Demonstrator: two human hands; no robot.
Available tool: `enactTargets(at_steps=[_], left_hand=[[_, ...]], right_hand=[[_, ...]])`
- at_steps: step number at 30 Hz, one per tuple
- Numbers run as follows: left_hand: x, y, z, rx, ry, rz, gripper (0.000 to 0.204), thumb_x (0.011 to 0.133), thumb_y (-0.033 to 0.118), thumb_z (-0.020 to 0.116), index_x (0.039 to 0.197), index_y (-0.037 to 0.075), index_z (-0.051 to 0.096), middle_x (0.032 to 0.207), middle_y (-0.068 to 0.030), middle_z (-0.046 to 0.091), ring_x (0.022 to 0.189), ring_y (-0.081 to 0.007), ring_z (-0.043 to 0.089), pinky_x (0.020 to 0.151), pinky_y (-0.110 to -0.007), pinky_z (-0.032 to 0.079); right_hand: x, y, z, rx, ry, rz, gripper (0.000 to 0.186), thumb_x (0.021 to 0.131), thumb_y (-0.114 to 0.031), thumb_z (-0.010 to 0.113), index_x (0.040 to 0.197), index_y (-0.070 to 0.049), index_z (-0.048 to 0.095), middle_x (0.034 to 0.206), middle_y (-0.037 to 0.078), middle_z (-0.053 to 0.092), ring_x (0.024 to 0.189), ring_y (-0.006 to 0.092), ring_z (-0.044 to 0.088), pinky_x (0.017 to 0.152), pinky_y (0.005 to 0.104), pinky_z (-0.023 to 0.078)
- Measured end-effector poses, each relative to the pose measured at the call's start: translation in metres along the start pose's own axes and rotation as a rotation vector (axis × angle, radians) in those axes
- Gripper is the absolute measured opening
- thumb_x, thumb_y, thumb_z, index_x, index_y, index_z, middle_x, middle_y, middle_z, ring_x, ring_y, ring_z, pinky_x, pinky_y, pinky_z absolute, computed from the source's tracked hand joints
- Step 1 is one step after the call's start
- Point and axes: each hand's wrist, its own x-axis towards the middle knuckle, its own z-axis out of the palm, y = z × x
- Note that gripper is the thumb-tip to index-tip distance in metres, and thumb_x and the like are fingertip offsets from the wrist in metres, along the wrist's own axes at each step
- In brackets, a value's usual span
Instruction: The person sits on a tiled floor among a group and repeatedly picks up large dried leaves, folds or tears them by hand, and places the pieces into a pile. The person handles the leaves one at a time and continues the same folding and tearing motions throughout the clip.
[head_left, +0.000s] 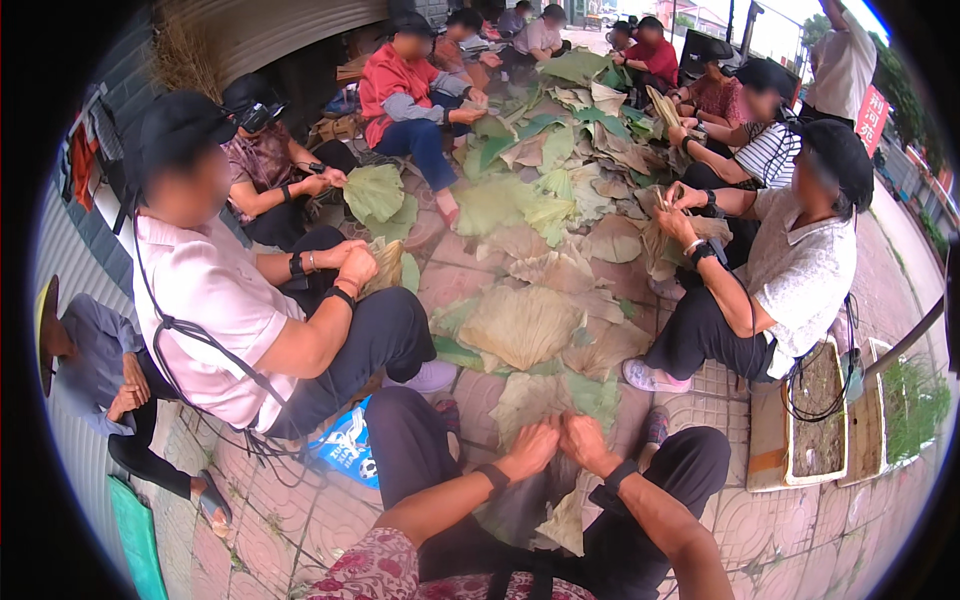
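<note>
Above my lap, my left hand (533, 448) and my right hand (587, 443) are close together, fingers pinched. Between them they grip a dried lotus leaf (563, 522), whose pale folded edge hangs down between my knees. My fingers hide the exact spot where they hold it. Just beyond my hands, a brownish lotus leaf (527, 402) lies on the paving, with a greener leaf (596, 400) beside it. Farther out, a broad tan leaf (522, 325) is spread flat with its ribs fanning out.
A long heap of lotus leaves (575, 190) runs away down the middle. Seated people line both sides, several handling leaves, including the person at left (215, 310) and the person at right (810, 250). Planter boxes (818, 410) stand right; a blue bag (345, 440) lies left.
</note>
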Motion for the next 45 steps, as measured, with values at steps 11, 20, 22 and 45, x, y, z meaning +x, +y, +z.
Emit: enactTargets(at_steps=[11,20,22,45], left_hand=[[0.003,-0.011,-0.008,0.038,-0.001,0.106,0.020,0.081,0.000,0.052,0.101,-0.006,0.052,0.087,-0.0243,0.061,0.078,-0.0433,0.064,0.066,-0.050,0.052],[0.001,-0.012,-0.016,-0.037,-0.053,0.128,0.023,0.077,-0.005,0.052,0.100,-0.010,0.050,0.081,-0.0292,0.062,0.080,-0.0466,0.063,0.066,-0.052,0.051],[0.000,-0.012,-0.019,-0.044,-0.071,0.089,0.025,0.076,-0.006,0.053,0.101,-0.010,0.051,0.080,-0.0288,0.063,0.080,-0.0465,0.063,0.066,-0.052,0.051],[0.002,-0.021,-0.039,-0.003,-0.067,0.097,0.016,0.077,-0.002,0.057,0.092,-0.004,0.052,0.081,-0.0219,0.063,0.077,-0.0427,0.064,0.066,-0.048,0.053]], right_hand=[[-0.005,-0.001,-0.020,0.211,-0.043,-0.001,0.016,0.084,-0.013,0.056,0.091,0.002,0.058,0.079,0.030,0.062,0.080,0.0488,0.061,0.071,0.0541,0.047],[0.002,0.008,-0.004,0.177,-0.061,-0.030,0.012,0.085,-0.010,0.056,0.089,0.001,0.059,0.079,0.028,0.061,0.080,0.0483,0.060,0.069,0.0531,0.047],[0.006,0.002,-0.010,0.196,-0.051,-0.032,0.012,0.084,-0.010,0.057,0.088,0.001,0.059,0.077,0.028,0.061,0.079,0.0480,0.060,0.067,0.0526,0.046],[0.013,-0.016,-0.025,0.190,-0.051,-0.163,0.009,0.082,-0.008,0.057,0.081,0.001,0.053,0.066,0.026,0.059,0.066,0.0456,0.061,0.062,0.0522,0.049]])
